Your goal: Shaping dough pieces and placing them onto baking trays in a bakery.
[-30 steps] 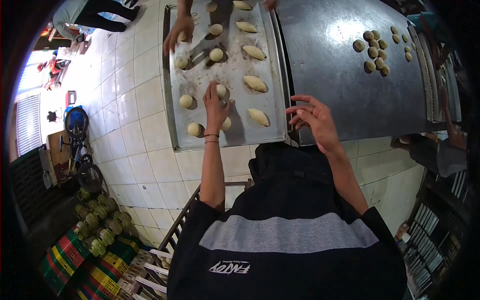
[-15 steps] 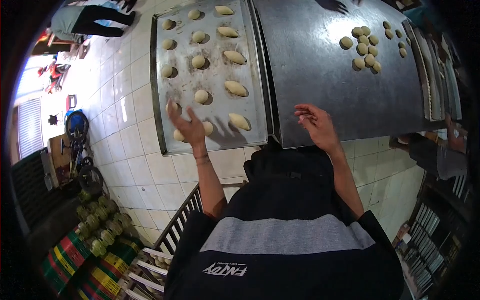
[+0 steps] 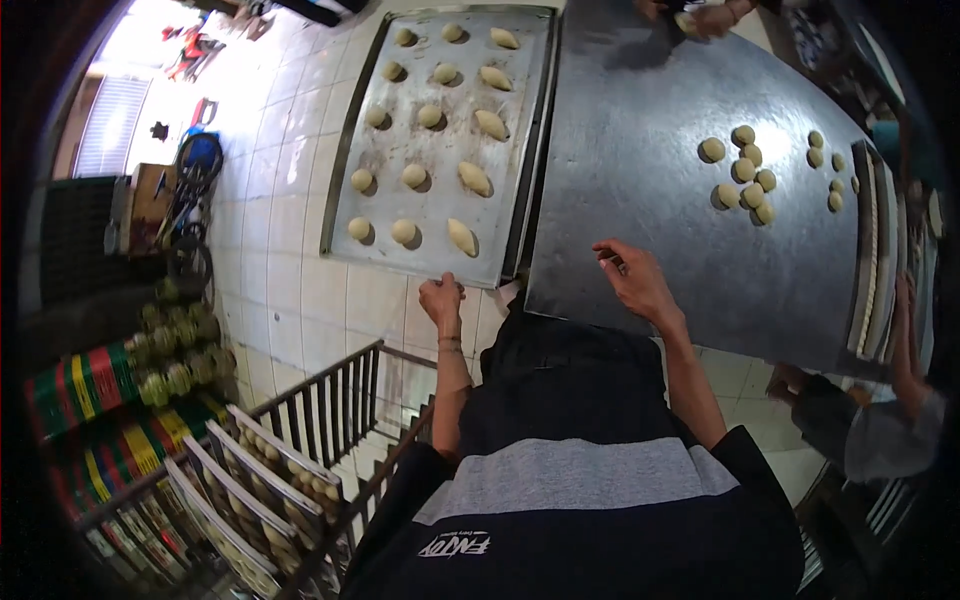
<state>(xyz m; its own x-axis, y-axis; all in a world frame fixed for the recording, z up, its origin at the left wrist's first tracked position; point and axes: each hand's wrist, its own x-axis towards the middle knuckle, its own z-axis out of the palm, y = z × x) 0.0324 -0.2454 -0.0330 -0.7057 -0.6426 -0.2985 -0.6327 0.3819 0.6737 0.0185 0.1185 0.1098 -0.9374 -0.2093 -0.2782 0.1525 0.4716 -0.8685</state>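
Note:
My left hand (image 3: 441, 298) is at the front rim of the metal tray (image 3: 355, 255), fingers curled onto the edge. The tray holds several round dough balls (image 3: 430, 116) and a row of spindle-shaped pieces (image 3: 490, 125) on its right. My right hand (image 3: 632, 282) hovers near the front edge of the steel table (image 3: 610, 150), fingers loosely bent and apart, holding nothing. Farther right on the table lies a cluster of dough balls (image 3: 745, 170).
A co-worker's hands (image 3: 712, 20) work at the far table edge; another person (image 3: 880, 430) is at the right. Long trays (image 3: 870, 250) line the table's right side. Racks of dough trays (image 3: 250, 500), stacked crates (image 3: 85, 390) and a bicycle (image 3: 195, 190) are on the left.
My left hand has moved from above the dough to the tray's front rim. My view has shifted. The co-worker's hands have left the tray for the table's far edge.

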